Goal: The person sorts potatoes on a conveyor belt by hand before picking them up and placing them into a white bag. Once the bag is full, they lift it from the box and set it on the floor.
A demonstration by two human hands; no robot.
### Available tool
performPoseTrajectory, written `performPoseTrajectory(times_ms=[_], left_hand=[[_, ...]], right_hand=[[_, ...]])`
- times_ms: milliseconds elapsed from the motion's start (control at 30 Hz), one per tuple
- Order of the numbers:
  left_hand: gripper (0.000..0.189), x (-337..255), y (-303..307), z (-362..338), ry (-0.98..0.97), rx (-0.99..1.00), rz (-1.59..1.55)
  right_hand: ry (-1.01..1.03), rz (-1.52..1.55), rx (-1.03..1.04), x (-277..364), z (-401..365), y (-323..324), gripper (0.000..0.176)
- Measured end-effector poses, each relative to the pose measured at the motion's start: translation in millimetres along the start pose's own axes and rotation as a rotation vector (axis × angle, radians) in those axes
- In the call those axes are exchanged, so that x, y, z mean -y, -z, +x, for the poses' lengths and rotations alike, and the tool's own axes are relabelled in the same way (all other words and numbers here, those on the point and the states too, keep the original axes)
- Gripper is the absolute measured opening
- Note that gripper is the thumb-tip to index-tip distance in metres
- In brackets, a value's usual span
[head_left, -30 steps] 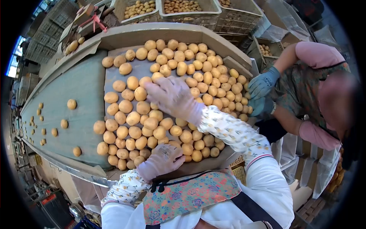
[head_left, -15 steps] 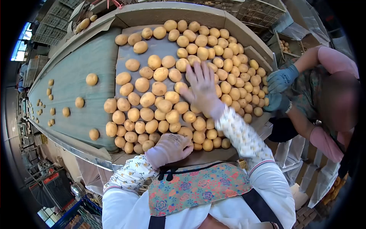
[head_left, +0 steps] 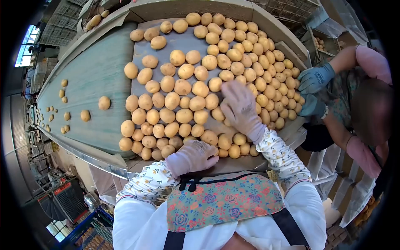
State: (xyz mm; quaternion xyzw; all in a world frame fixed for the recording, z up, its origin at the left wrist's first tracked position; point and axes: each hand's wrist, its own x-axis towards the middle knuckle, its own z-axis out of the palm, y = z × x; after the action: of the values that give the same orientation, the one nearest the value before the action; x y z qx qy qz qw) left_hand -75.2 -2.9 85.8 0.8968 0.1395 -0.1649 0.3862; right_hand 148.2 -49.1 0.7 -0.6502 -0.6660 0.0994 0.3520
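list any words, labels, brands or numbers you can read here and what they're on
No text can be read in this view.
The apron carries only a flower pattern, no words.
The left hand and right hand, both gloved, show no legible mark.
The crates at upper left are too blurred for any label.

Sorting surface (head_left: pixel 237 164) with a raised rim (head_left: pixel 200 8), seen from above: a grey panel (head_left: pixel 183 41) covers its near end. Yellow potatoes (head_left: pixel 183 102) lie crowded across the grey panel, tightest along its far and right edges (bare grey shows through toward its left side). Left of the grey panel runs a green belt (head_left: pixel 83 79), with two stray potatoes (head_left: pixel 104 102) near the panel and a thin scatter (head_left: pixel 54 118) well away from it.
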Motion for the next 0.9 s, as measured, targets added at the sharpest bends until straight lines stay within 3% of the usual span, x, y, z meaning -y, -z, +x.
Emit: performPoseTrajectory(times_ms=[67,100,167,233,367,467,533,567,633,733,800,900], left_hand=[[0.028,1,1,-1,-0.013,-0.001,0.010],[0.027,1,0,-1,-0.011,0.007,0.022],[0.027,1,0,1,0.011,0.002,0.020],[0.027,1,4,-1,0.047,-0.014,-0.009],[0.027,-6,13,-2,0.044,-0.005,0.043],[0.028,-7,2,-2,0.004,-0.002,0.027],[0.029,0,2,0,0.020,0.035,0.002],[0.030,1,3,0,0.047,0.036,0.002],[0.030,-4,13,0,0.093,0.037,0.015],[0.031,-11,21,0,0.110,0.072,0.029],[0.032,-9,16,-2,0.086,0.064,0.034],[0.032,-10,20,-1,0.087,0.085,0.020]], right_hand=[[-0.102,-0.024,-0.062,30,32,5,0.067],[0.055,0.059,0.124,56,54,13,0.061],[0.303,0.062,0.057,61,61,-17,0.058],[0.402,0.001,-0.051,56,74,-22,0.049],[0.238,0.078,-0.177,49,116,-24,0.036],[0.050,-0.063,0.093,68,168,-41,0.033],[-0.228,-0.305,0.324,82,204,-50,0.038],[-0.271,-0.394,0.477,93,213,-42,0.038],[-0.347,-0.287,0.656,97,221,-19,0.044],[-0.236,-0.049,0.602,69,208,-14,0.047],[-0.294,0.031,0.427,62,193,-17,0.049],[-0.429,0.578,0.212,51,166,-5,0.039]])
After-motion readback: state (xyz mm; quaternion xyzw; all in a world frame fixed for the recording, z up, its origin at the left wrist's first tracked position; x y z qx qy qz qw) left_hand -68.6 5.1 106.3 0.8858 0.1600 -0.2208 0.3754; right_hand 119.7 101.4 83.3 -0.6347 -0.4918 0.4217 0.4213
